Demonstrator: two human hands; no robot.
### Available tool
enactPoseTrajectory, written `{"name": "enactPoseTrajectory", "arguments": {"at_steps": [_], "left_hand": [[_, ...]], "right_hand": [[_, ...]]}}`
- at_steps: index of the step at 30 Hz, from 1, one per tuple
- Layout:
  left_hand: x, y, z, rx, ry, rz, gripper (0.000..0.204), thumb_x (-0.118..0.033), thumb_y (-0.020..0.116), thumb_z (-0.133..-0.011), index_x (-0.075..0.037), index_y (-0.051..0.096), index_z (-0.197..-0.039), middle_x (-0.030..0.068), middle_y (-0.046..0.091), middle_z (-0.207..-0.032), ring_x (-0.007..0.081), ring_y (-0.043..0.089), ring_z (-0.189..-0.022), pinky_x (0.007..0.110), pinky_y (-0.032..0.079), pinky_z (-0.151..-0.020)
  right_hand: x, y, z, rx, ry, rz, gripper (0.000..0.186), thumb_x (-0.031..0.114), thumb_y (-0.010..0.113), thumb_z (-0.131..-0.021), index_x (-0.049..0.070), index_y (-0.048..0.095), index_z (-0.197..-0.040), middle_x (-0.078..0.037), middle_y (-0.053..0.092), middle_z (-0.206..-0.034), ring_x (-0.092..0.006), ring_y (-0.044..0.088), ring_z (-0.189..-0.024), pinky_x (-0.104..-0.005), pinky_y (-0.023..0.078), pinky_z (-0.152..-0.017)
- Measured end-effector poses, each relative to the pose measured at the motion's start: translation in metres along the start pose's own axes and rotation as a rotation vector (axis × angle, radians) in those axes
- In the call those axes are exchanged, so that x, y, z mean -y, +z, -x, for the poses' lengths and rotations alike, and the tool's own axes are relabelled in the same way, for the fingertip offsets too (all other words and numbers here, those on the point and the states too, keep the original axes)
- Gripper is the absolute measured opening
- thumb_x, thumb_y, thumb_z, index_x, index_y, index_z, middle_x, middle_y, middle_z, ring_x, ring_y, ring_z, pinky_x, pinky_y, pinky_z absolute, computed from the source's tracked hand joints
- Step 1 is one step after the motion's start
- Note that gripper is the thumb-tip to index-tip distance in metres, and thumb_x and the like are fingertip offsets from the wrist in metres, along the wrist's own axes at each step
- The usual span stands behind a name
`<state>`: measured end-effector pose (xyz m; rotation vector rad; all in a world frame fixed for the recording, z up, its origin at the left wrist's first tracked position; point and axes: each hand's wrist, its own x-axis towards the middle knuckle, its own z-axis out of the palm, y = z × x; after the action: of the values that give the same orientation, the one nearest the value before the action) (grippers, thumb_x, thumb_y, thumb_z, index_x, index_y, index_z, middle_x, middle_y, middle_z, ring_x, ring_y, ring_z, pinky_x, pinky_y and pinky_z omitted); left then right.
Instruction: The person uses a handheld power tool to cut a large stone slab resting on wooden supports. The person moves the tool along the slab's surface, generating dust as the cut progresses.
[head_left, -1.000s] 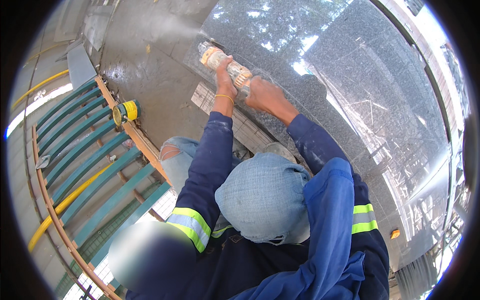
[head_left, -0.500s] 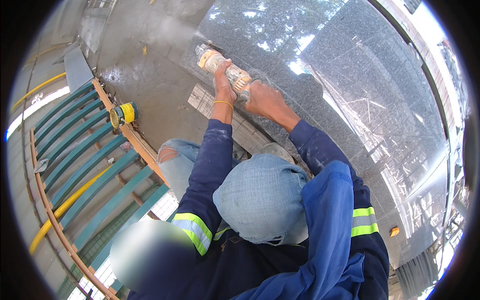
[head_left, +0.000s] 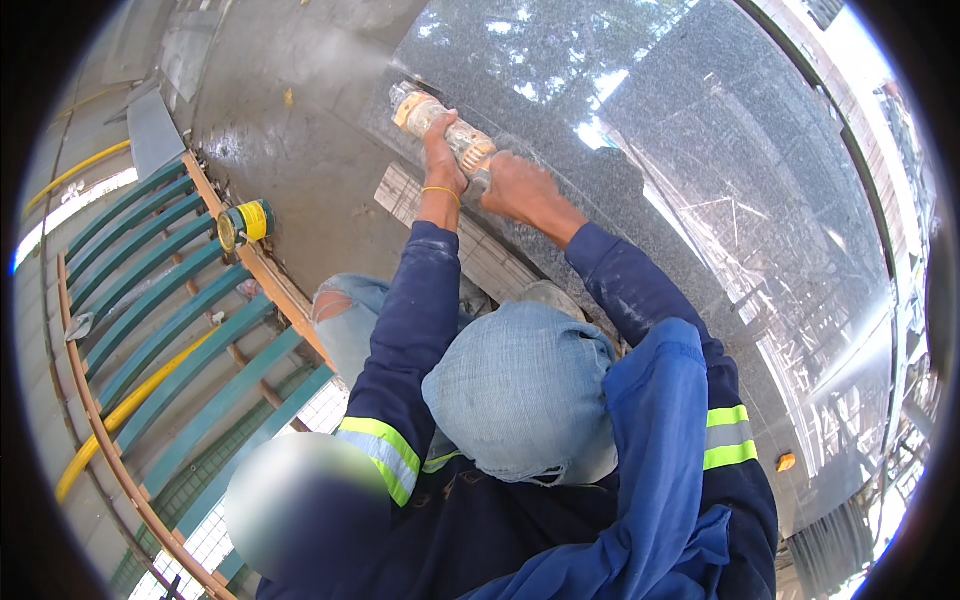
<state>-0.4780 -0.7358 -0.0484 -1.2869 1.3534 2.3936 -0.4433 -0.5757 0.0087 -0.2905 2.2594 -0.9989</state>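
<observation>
My left hand (head_left: 440, 158) is closed around a dusty power tool (head_left: 413, 108) with a pale body and orange parts, its head at the cut edge of a glossy grey speckled stone slab (head_left: 720, 150). My right hand (head_left: 520, 190) grips the rear end of the same tool. A pale plume of dust or spray (head_left: 355, 55) trails leftward from the tool's head. Under the tool and along the slab's near edge lie pale boards (head_left: 408, 200).
At the left is a rack of teal slats (head_left: 160, 310) with orange rails, a yellow-labelled can (head_left: 245, 224) on its rail, and yellow hoses (head_left: 130, 405). A grey sheet (head_left: 155, 130) leans beyond it. A small orange object (head_left: 786, 462) lies at the lower right.
The tool and both hands have shifted slightly leftward along the slab's edge, still gripped the same way. The pale plume continues at the tool's head.
</observation>
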Motion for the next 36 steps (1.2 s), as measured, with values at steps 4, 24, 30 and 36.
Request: {"name": "enactPoseTrajectory", "arguments": {"at_steps": [4,24,30,36], "left_hand": [[0.002,0.004,0.010,-0.006,0.020,0.005,0.033,-0.024,0.071,-0.083,-0.009,0.055,-0.108,0.0088,0.059,-0.087,0.0291,0.065,-0.074,0.047,0.058,-0.068],[0.005,0.007,0.010,-0.022,0.011,0.008,0.028,-0.026,0.068,-0.084,-0.010,0.055,-0.102,0.0082,0.059,-0.084,0.0271,0.064,-0.069,0.045,0.058,-0.064],[0.006,0.007,0.019,0.006,0.022,0.017,0.028,-0.024,0.068,-0.085,-0.009,0.055,-0.104,0.0100,0.060,-0.085,0.0290,0.065,-0.070,0.046,0.058,-0.063],[-0.003,0.003,0.001,0.008,-0.014,0.016,0.031,-0.025,0.069,-0.083,-0.009,0.055,-0.105,0.0101,0.060,-0.086,0.0299,0.065,-0.071,0.048,0.058,-0.066]], "right_hand": [[-0.003,-0.001,0.003,0.003,-0.049,0.013,0.031,0.013,0.064,-0.076,-0.004,0.070,-0.101,-0.027,0.070,-0.106,-0.0429,0.070,-0.099,-0.0493,0.057,-0.086],[-0.003,-0.006,0.008,0.021,-0.067,0.012,0.034,0.012,0.062,-0.075,-0.009,0.067,-0.100,-0.029,0.069,-0.100,-0.0456,0.069,-0.096,-0.0505,0.056,-0.084],[-0.008,-0.002,0.013,-0.018,-0.078,0.009,0.030,0.011,0.062,-0.074,-0.012,0.065,-0.092,-0.031,0.068,-0.097,-0.0466,0.069,-0.091,-0.0512,0.056,-0.080],[0.001,-0.010,0.006,0.005,-0.087,-0.018,0.030,0.012,0.061,-0.074,-0.008,0.066,-0.097,-0.029,0.069,-0.100,-0.0461,0.069,-0.094,-0.0525,0.055,-0.081]]}}
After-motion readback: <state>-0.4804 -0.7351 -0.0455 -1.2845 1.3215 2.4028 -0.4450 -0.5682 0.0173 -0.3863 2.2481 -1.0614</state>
